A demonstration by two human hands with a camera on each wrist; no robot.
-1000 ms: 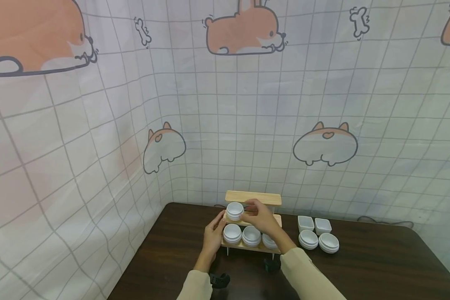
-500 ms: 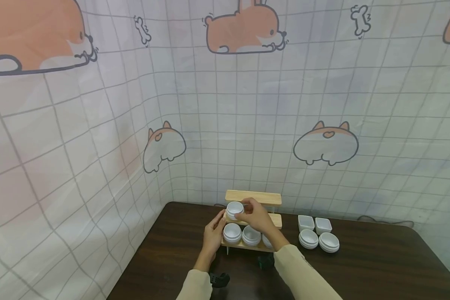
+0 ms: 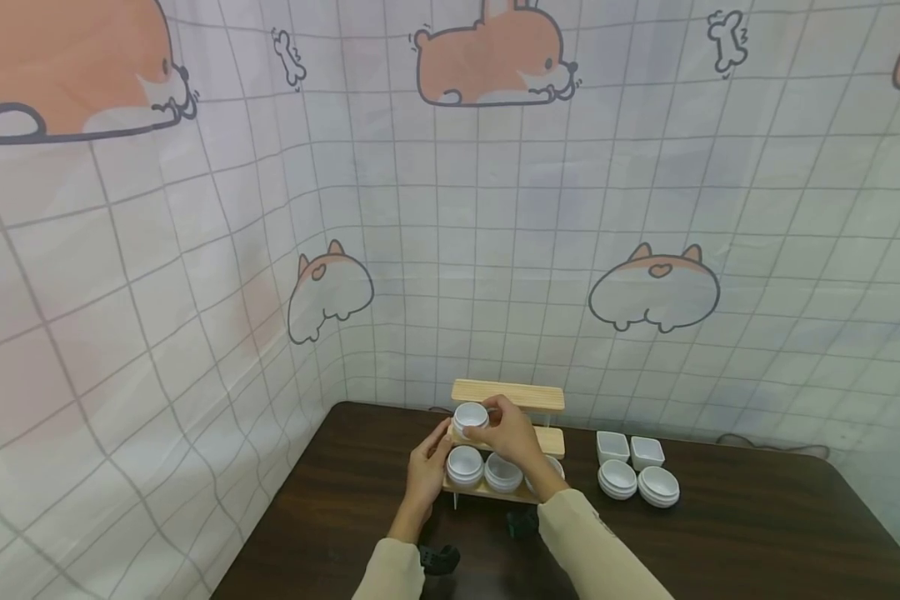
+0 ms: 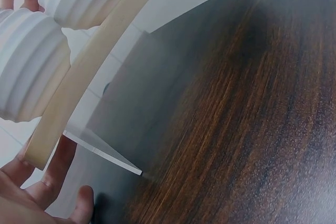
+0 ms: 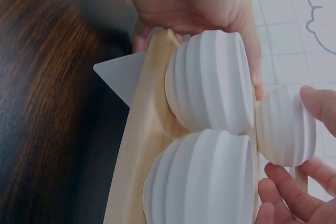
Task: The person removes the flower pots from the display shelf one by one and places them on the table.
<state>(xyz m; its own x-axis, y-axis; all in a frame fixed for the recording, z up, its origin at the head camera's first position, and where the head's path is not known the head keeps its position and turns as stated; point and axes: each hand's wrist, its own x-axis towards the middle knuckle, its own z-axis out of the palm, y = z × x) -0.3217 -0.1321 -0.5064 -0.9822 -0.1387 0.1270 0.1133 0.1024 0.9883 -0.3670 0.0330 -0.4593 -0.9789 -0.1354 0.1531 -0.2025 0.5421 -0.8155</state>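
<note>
A tiered wooden display rack point(image 3: 507, 394) with clear supports stands on the table. My left hand point(image 3: 422, 477) grips its left end, and in the left wrist view the fingers point(image 4: 60, 163) lie round the lower shelf's end point(image 4: 44, 145). A small white ribbed bowl point(image 3: 470, 416) sits upright at the left of the middle shelf. My right hand point(image 3: 514, 438) pinches that bowl from the right; the right wrist view shows thumb and fingers on either side of the bowl point(image 5: 286, 127). On the lower shelf stand three similar bowls point(image 3: 465, 465), the rightmost partly hidden by my right wrist.
Right of the rack, two square white dishes point(image 3: 612, 447) stand behind two round white bowls point(image 3: 617, 479). A patterned cloth wall point(image 3: 480, 317) closes the dark wooden table point(image 3: 750, 525) off at the back and left. A thin cable point(image 3: 772, 450) lies along the back edge.
My right hand and forearm have shifted slightly left, closer round the bowl on the middle shelf. More of the rightmost lower bowl shows. My left hand stays at the rack's end.
</note>
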